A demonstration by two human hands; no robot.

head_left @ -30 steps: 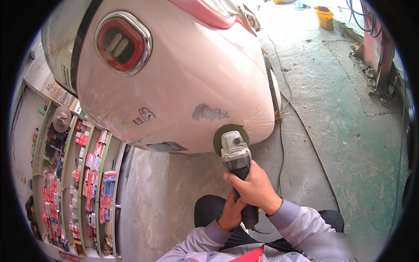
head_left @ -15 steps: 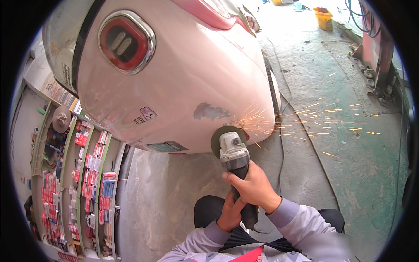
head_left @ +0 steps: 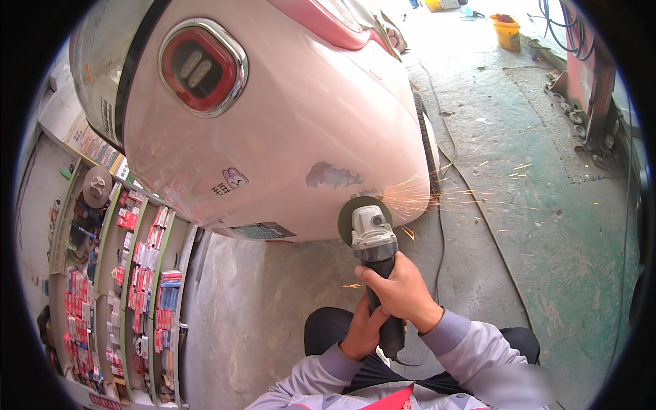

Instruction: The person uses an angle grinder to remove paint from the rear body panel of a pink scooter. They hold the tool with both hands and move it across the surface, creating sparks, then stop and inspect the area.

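At the pale pink car's (head_left: 287, 130) lower edge, the grinder (head_left: 375, 244) has its disc (head_left: 347, 219) seemingly touching, contact hidden, with left hand (head_left: 363, 331) and right hand (head_left: 407, 292) fingers wrapped snugly round its body, where firm support and light, even strokes would work best.

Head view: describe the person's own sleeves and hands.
The long sleeves are pale grey with a lavender tint, ending in darker purple-grey cuffs. The left hand and right hand wear no gloves.
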